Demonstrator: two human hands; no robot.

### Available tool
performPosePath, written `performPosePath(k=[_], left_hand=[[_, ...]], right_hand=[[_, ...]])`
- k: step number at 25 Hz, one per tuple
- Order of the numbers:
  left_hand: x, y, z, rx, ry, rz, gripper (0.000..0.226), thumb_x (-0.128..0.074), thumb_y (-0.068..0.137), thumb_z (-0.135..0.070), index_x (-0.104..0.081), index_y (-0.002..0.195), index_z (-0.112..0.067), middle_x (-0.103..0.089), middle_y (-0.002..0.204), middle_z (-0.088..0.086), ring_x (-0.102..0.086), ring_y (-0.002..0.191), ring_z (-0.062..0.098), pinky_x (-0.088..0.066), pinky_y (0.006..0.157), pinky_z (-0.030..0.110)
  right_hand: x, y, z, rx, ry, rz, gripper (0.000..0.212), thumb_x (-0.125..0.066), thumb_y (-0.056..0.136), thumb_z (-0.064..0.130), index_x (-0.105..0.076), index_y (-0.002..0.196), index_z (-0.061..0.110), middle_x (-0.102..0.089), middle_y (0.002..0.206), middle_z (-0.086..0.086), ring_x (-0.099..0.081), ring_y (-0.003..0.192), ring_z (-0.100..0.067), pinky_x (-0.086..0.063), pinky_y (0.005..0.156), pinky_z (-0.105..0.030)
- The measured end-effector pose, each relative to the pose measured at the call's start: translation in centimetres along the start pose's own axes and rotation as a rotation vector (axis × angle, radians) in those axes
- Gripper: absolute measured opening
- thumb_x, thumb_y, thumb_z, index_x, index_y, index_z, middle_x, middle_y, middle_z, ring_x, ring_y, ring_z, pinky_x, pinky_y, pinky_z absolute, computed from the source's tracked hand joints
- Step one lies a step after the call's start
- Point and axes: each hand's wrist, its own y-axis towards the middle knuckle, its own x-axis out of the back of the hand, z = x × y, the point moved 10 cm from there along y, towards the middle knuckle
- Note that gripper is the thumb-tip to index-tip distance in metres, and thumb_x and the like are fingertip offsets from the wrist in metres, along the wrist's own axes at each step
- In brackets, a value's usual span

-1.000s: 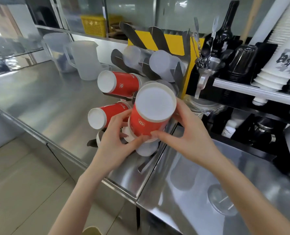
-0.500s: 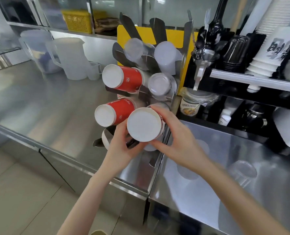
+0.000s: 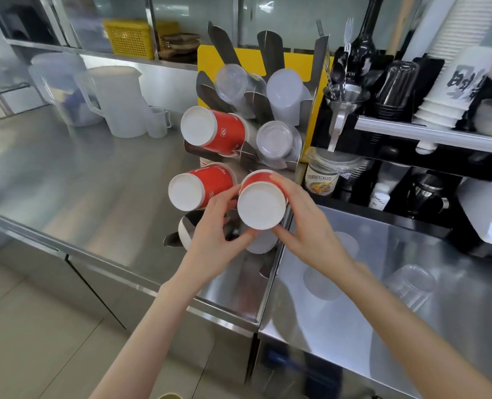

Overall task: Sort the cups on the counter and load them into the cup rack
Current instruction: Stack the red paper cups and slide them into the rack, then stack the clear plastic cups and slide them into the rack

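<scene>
At the rack's lower right slot, a red cup stack is gripped by left hand and right hand. Five slots above, toward 12 o'clock, are filled; clear cups at 4 o'clock are left unsorted.

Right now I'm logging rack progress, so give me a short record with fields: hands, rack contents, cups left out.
hands: left hand and right hand together hold a red cup, base toward the camera, at the cup rack
red cups in rack: two
clear cups in rack: three show
left on counter: clear cup, upside down
</scene>
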Motion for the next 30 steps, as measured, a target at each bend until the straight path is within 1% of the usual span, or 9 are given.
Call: performPosePath(k=[2, 4, 8, 12, 13, 15, 19, 24, 30], left_hand=[[0.1, 0.2, -1.0, -0.058, 0.06, 0.021, 0.062, -0.069, 0.072, -0.031, -0.033, 0.119, -0.051, -0.046, 0.12, -0.028, -0.044, 0.113, -0.009, -0.035, 0.09, 0.002], [-0.2, 0.4, -1.2, -0.061, 0.1, 0.038, 0.064, -0.069, 0.072, -0.034, -0.03, 0.12, -0.053, -0.04, 0.119, -0.035, -0.039, 0.114, -0.014, -0.033, 0.093, 0.002], [-1.1, 1.4, 0.1, -0.005, 0.118, 0.061, 0.058, -0.067, 0.076, -0.03, -0.038, 0.125, -0.035, -0.045, 0.117, -0.025, -0.043, 0.115, 0.0, -0.039, 0.099, 0.026], [-0.3, 2.0, 0.4, 0.004, 0.179, 0.039, 0.053, -0.067, 0.075, -0.028, -0.041, 0.121, -0.034, -0.043, 0.107, -0.037, -0.044, 0.104, -0.004, -0.038, 0.089, 0.009], [-0.2, 2.0, 0.3, 0.006, 0.194, 0.047, 0.052, -0.067, 0.075, -0.028, -0.042, 0.121, -0.033, -0.044, 0.108, -0.035, -0.044, 0.104, -0.004, -0.038, 0.089, 0.009], [-0.2, 1.8, -0.1, 0.003, 0.245, 0.056, 0.054, -0.066, 0.077, -0.029, -0.042, 0.125, -0.026, -0.047, 0.116, -0.022, -0.043, 0.111, 0.0, -0.039, 0.095, 0.021], [-0.9, 2.0, -3.1, -0.091, 0.444, 0.033, 0.061, -0.058, 0.082, -0.034, -0.032, 0.135, -0.017, -0.036, 0.145, 0.005, -0.029, 0.135, 0.019, -0.024, 0.107, 0.034], [-4.7, 2.2, -7.1, -0.253, 0.551, 0.146, 0.054, -0.047, 0.084, -0.037, -0.036, 0.134, -0.017, -0.035, 0.146, 0.009, -0.028, 0.137, 0.026, -0.023, 0.109, 0.039], [-11.3, 1.8, -7.5, -0.336, 0.55, 0.348, 0.059, -0.049, 0.088, -0.033, -0.024, 0.139, -0.018, -0.026, 0.15, 0.009, -0.022, 0.139, 0.026, -0.021, 0.111, 0.04]], right_hand=[[-0.2, 0.5, -1.0, -0.039, -0.019, -0.003, 0.069, -0.064, 0.077, 0.019, -0.027, 0.135, 0.027, -0.039, 0.141, 0.004, -0.034, 0.13, -0.008, -0.034, 0.1, -0.018], [-0.8, 0.8, -1.8, -0.07, -0.047, 0.014, 0.07, -0.064, 0.076, 0.019, -0.026, 0.134, 0.027, -0.039, 0.142, 0.003, -0.035, 0.13, -0.011, -0.039, 0.101, -0.027], [-2.4, 1.4, -3.1, -0.095, -0.055, 0.096, 0.071, -0.063, 0.077, 0.013, -0.025, 0.137, 0.022, -0.032, 0.147, 0.001, -0.032, 0.134, -0.016, -0.04, 0.105, -0.042], [-3.0, 1.9, -3.4, -0.092, -0.062, 0.125, 0.071, -0.061, 0.079, 0.014, -0.023, 0.138, 0.023, -0.031, 0.147, 0.001, -0.032, 0.133, -0.017, -0.042, 0.102, -0.044], [-3.0, 1.9, -3.4, -0.089, -0.06, 0.127, 0.071, -0.061, 0.079, 0.015, -0.023, 0.139, 0.022, -0.03, 0.147, 0.0, -0.032, 0.133, -0.018, -0.041, 0.102, -0.044], [-3.0, 1.5, -3.3, -0.085, -0.063, 0.131, 0.072, -0.059, 0.081, 0.017, -0.02, 0.141, 0.021, -0.027, 0.15, -0.001, -0.028, 0.136, -0.018, -0.037, 0.107, -0.044], [-1.6, -0.1, -2.7, -0.053, -0.081, 0.055, 0.067, -0.053, 0.085, 0.022, -0.018, 0.142, 0.017, -0.018, 0.15, 0.007, -0.014, 0.14, -0.008, -0.018, 0.116, -0.03], [2.5, -3.1, -4.6, -0.139, -0.185, -0.061, 0.061, -0.05, 0.086, 0.022, -0.024, 0.141, 0.015, -0.021, 0.152, -0.003, -0.014, 0.142, -0.019, -0.017, 0.116, -0.036], [5.7, -8.7, -9.7, -0.388, -0.244, -0.048, 0.079, -0.061, 0.082, 0.025, -0.011, 0.142, 0.021, -0.008, 0.151, 0.005, -0.005, 0.143, -0.016, -0.012, 0.117, -0.035]])
